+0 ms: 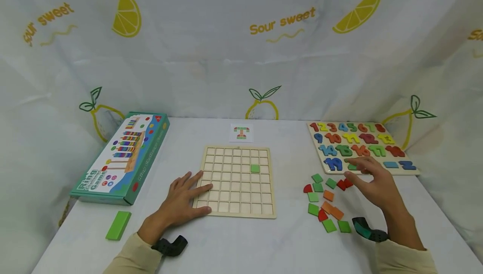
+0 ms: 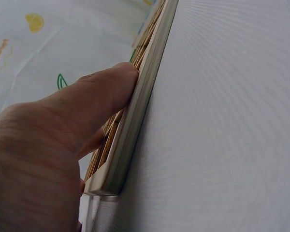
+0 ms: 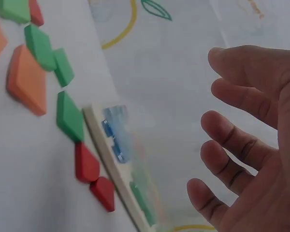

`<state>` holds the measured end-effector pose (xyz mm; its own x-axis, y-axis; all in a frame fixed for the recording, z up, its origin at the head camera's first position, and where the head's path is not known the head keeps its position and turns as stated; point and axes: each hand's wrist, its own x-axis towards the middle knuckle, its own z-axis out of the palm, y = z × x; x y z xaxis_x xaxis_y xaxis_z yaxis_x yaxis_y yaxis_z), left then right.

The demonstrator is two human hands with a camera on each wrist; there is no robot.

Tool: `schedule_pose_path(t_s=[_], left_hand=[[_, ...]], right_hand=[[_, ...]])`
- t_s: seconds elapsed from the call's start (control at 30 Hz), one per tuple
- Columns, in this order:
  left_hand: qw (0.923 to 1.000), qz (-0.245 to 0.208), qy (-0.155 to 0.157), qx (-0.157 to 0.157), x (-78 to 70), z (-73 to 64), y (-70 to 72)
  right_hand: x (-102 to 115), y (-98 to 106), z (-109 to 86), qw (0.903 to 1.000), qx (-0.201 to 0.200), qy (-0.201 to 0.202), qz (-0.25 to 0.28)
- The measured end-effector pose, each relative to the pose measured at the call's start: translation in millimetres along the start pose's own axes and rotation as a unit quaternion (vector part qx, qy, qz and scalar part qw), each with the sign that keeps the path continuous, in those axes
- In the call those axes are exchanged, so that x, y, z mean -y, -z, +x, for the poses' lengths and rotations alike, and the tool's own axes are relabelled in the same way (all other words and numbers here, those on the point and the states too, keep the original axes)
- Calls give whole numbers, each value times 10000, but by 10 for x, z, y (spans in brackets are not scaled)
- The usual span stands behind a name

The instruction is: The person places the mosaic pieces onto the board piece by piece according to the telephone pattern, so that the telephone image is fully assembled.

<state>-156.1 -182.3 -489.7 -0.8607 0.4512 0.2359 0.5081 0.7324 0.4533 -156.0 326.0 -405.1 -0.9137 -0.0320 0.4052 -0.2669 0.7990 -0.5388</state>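
My left hand rests with spread fingers on the lower left corner of a wooden grid board. In the left wrist view, the thumb lies against the board's edge. One green square tile sits in a cell toward the board's upper right. My right hand is raised over the right side of the table, fingers loosely bent and holding nothing. Nearest it are loose tiles: green squares, orange squares and red quarter-circles. The right wrist view shows the fingers apart from the tiles.
A number puzzle board lies behind the loose tiles. A small pattern card lies beyond the grid board. On the left are a boxed game and a green block. A printed curtain hangs behind the table.
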Motion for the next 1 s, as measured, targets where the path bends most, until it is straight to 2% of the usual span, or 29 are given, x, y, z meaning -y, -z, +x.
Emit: schedule_pose_path(t_s=[0.1,0.2,0.33,0.47,0.57,0.67,0.8,1.0], left_hand=[[10000,-23,-23,-41,1,9,-13],[10000,-57,-38,-70,-7,16,-16],[10000,-91,28,24,-23,29,-18],[9999,-62,56,144,-30,39,-20],[9999,-14,-4,148,-24,40,-12],[9999,3,-17,157,-21,33,2],[9998,4,24,173,-18,18,13],[10000,4,39,77,-13,-1,4]], right_hand=[[-178,-77,-47,9986,158,-503,11],[-321,-120,-89,9944,541,-902,41],[-456,-142,-152,9850,1171,-1267,-71],[-545,-167,-198,9756,1583,-1505,-247],[-585,-195,-208,9740,1727,-1443,-273],[-576,-229,-197,9765,1740,-1236,-306],[-531,-281,-169,9808,1626,-997,-393],[-463,-290,-146,9846,1407,-873,-558]])
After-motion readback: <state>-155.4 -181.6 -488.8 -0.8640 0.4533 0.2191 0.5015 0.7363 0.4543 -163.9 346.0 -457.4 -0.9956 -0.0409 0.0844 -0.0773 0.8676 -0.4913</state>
